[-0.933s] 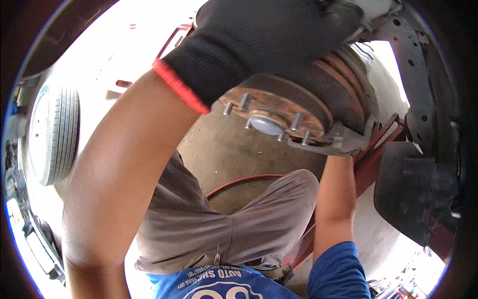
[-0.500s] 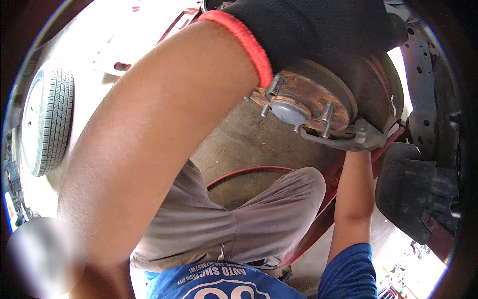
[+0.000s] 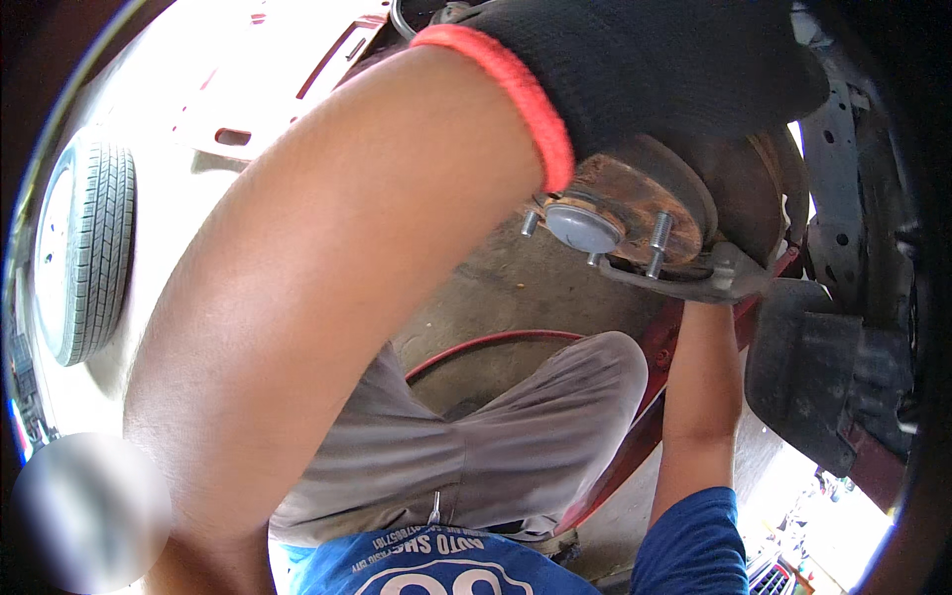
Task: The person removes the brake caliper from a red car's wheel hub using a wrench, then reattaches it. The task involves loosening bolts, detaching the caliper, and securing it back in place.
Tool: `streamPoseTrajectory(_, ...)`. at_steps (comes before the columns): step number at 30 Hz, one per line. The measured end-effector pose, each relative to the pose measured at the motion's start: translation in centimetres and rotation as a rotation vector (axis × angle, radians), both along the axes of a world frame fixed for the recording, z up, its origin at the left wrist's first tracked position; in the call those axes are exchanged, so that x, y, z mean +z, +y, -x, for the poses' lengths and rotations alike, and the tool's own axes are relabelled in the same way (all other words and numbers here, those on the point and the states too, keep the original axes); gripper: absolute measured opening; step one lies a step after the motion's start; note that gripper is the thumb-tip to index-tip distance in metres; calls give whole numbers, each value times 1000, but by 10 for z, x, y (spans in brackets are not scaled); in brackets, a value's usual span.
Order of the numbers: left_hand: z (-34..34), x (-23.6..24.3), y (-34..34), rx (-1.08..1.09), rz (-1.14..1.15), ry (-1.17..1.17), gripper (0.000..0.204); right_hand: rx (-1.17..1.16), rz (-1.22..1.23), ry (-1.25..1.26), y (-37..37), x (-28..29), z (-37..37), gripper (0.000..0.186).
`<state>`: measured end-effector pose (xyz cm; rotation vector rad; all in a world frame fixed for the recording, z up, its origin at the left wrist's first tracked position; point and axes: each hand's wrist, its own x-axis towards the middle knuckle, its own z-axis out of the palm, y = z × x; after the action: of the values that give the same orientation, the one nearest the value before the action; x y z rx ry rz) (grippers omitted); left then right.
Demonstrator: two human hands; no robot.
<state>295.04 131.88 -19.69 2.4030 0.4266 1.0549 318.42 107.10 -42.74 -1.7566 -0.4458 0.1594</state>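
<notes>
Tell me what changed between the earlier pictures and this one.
The gloved left hand and left forearm reach farther right across the rusty wheel hub, now hiding some studs. The hub and right forearm sit farther right in view; a camera shift may play a part. No grip or release can be made out. The bent knee looks about the same.

- I see the hub as rough, rust-browned metal.
- At the hub's centre, the cap looks smooth and faintly glossy.
- On the hub, the studs show bright, threaded metal.
- Above the hub, the left glove is matt black knit, its red cuff fuzzy.
- Left of the hub, I make out a grooved, matt rubber tyre.
</notes>
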Motion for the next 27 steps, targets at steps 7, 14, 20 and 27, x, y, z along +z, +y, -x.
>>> streamPoseTrajectory(7, -20, 5, 31, -298, 3, -100, 36, 42, -72, 75, 2, 1, -9, 34)
streamPoseTrajectory(14, -31, -7, 27, -414, 218, -157, 17, 149, -211, 237, 27, -21, -11, 34)
streamPoseTrajectory(20, -32, -19, 40, -412, 15, -142, 22, 257, -331, 447, 31, -48, -11, 33)
streamPoseTrajectory(27, -27, -16, 46, -397, 159, -47, 26, 311, -460, 588, 42, -84, -3, 33)
